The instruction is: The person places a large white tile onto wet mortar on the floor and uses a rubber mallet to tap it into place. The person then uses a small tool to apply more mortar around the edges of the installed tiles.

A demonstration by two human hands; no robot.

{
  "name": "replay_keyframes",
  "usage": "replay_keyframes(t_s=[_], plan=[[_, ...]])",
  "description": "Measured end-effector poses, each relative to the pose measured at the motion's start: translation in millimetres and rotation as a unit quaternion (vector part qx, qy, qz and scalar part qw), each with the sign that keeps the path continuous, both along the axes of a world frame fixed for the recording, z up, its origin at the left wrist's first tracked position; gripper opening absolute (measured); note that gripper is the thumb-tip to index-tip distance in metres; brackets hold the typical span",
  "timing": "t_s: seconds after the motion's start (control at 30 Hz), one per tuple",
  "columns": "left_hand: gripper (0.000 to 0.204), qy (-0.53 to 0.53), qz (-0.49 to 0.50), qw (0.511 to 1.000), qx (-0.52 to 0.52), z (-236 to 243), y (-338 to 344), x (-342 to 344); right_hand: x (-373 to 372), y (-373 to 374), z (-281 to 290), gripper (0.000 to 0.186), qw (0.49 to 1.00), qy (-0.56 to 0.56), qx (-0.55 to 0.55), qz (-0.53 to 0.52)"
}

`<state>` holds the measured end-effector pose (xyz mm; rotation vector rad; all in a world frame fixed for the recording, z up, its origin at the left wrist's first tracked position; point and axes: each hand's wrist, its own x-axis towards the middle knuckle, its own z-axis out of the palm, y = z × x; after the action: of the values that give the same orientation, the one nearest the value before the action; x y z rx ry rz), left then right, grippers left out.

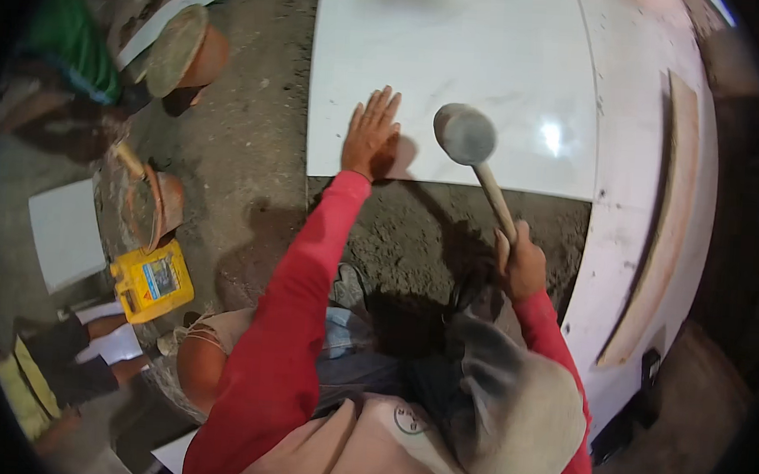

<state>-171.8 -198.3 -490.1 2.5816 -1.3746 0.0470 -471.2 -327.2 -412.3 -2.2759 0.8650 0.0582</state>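
A large glossy white tile [460,59] lies ahead of me, its near edge bordering a strip of rough grey mortar [397,238]. My left hand [372,135] is spread, palm down, at the tile's near left corner, with nothing in it. My right hand [524,261] is wrapped round the wooden handle of a rubber mallet [466,135]. The mallet's grey head is raised over the tile's near edge, to the right of my left hand; the gap beneath it is hard to judge.
More white tiles [624,139] run along the right, bearing a long wooden straightedge [658,228]. At left stand a mortar-coated bucket [204,57], another bucket [169,202], a yellow jerrycan [155,282] and a white tile piece [67,231]. Another person [67,366] is at the lower left.
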Motion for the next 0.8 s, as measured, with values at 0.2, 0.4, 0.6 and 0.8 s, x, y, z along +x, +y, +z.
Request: replay_keyframes(t_s=[0.2,0.4,0.6,0.8], plan=[[0.050,0.011,0.105,0.993,-0.060,-7.3,2.6,12.3,-3.8,10.8,-35.2,0.022,0.994,0.073,-0.075,0.040],[0.043,0.031,0.071,0.993,-0.095,-9.6,17.9,18.3,14.5,30.2,-10.1,0.024,0.987,-0.160,0.020,0.019],[0.041,0.218,0.030,0.936,-0.276,-4.1,26.1,38.8,38.3,35.5,15.1,0.025,0.990,-0.116,0.009,0.074],[0.042,0.022,0.074,0.992,-0.104,-7.3,14.3,26.6,28.9,25.2,-21.6,0.029,0.996,-0.040,0.014,0.077]])
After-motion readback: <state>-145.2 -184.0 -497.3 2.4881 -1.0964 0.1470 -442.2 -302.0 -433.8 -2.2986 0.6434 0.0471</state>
